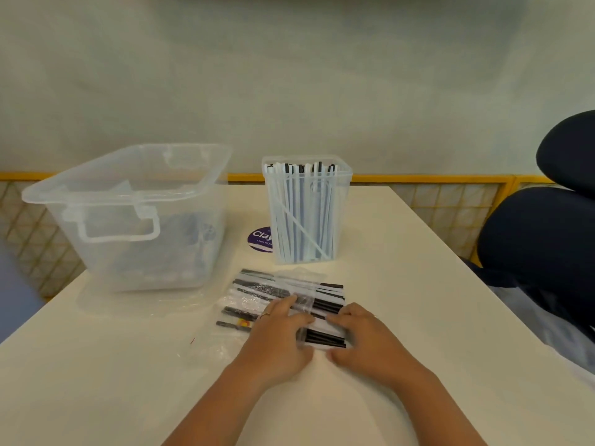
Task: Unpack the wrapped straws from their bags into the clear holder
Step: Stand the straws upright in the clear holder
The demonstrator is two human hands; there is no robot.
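Both hands, left hand (277,336) and right hand (363,339), press flat, fingers (283,304) unclenched, atop the bagged straws (325,307).

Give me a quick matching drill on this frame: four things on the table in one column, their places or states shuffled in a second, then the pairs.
Things:
1. clear holder
2. large clear bin
3. bag of straws
4. purple sticker

Places or states:
A. flat on the table, partly hidden behind a container
B. lying flat under both hands
C. upright, with wrapped straws standing in it
D. far left, handle facing the camera

Pairs: 1-C, 2-D, 3-B, 4-A
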